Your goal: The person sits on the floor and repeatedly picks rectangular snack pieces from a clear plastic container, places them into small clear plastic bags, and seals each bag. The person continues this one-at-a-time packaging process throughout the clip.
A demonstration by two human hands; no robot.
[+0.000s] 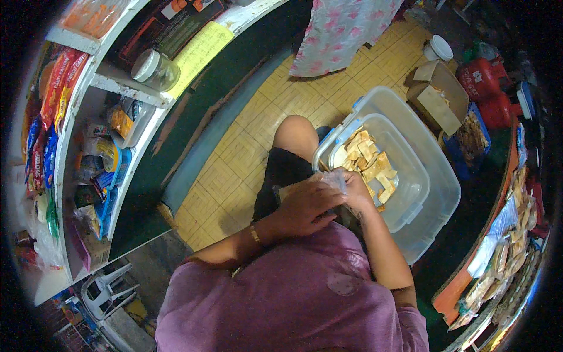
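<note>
A small clear plastic bag [335, 178] is between my two hands, close to my body. My left hand [306, 206] lies across its near side, fingers stretched toward the right hand and partly curled at the bag. My right hand [355, 189] pinches the bag's upper edge. What the bag contains, if anything, is hidden by my hands. Just beyond lies a heap of flat, tan, biscuit-like pieces [368, 154] in a clear plastic inner tub [410, 170]. That tub sits inside a larger clear bin [444, 201] with blue clips.
A cardboard box [437, 97], a white bucket [438, 48] and red gas cylinders [482, 81] stand at the far right. Shelves [132, 97] with packets and a jar [156, 70] line the left. Packed bags [504, 252] lie along the right ledge.
</note>
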